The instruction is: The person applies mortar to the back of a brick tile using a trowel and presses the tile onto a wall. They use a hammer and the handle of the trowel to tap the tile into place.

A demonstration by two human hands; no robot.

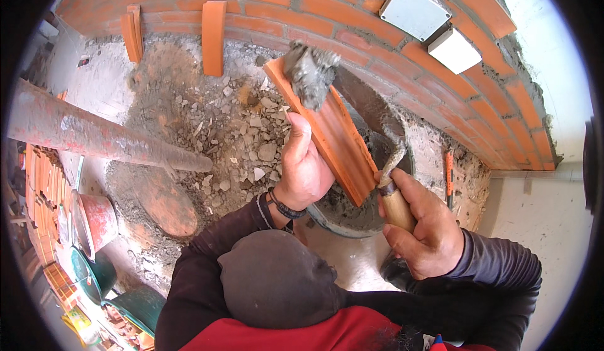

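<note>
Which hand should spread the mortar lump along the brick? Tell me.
Probably the right hand: its grip is on the trowel, whose blade lies beside the mortar. The left hand is occupied holding the brick.

Bright, even daylight fills the scene, with only soft shadows beneath the brick (327, 134) and the left hand (305, 165). The white wall (553, 74) at far right is overexposed. Fisheye distortion bows the brick wall (352, 11) into an arch, and a black vignette rings the frame. Focus is sharp centrally, softer toward the left rim.
</note>
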